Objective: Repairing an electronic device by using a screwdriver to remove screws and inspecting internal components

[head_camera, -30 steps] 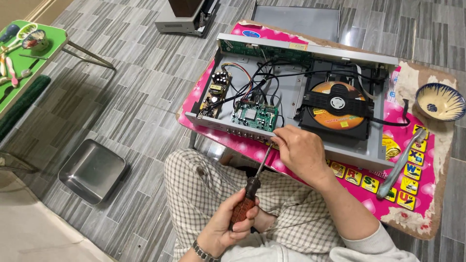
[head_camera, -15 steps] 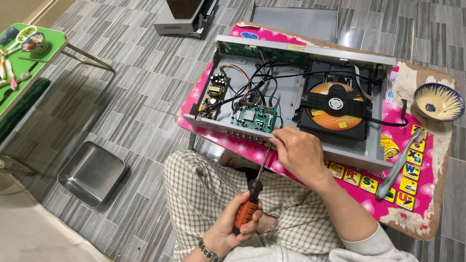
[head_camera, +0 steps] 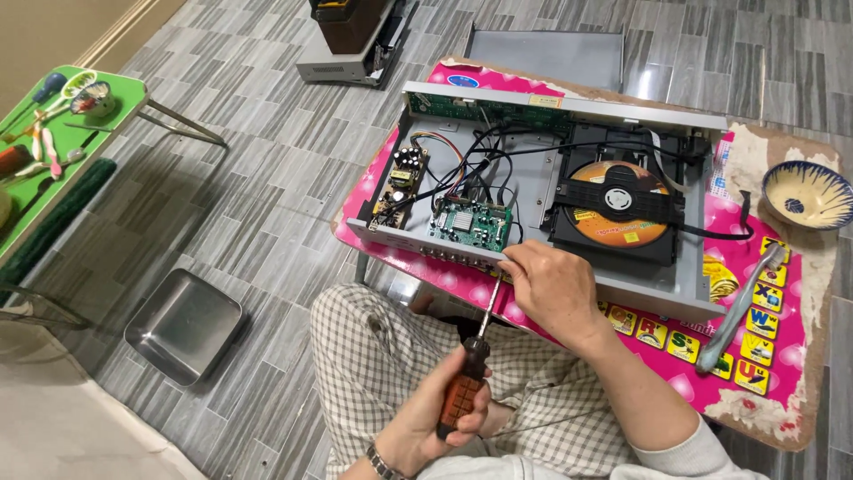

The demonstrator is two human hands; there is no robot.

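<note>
An opened disc player [head_camera: 569, 191] lies on a small pink table [head_camera: 782, 373], its cover off, showing circuit boards, wires and an orange disc [head_camera: 620, 213] in the black drive. My left hand [head_camera: 435, 418] grips the orange-and-black handle of a screwdriver [head_camera: 466, 369] over my lap; its shaft points up to the player's near wall. My right hand [head_camera: 553, 289] rests on that near wall and pinches the shaft near its tip.
A patterned bowl [head_camera: 807, 194] and a grey strip tool [head_camera: 737, 311] lie on the table's right side. A metal tray [head_camera: 184, 325] sits on the tiled floor at left. A green table [head_camera: 53, 151] holds tools. Another device [head_camera: 351, 36] and a metal cover [head_camera: 544, 55] lie beyond.
The screwdriver and both hands stay at the player's near wall. My left hand has shifted slightly on the handle.
</note>
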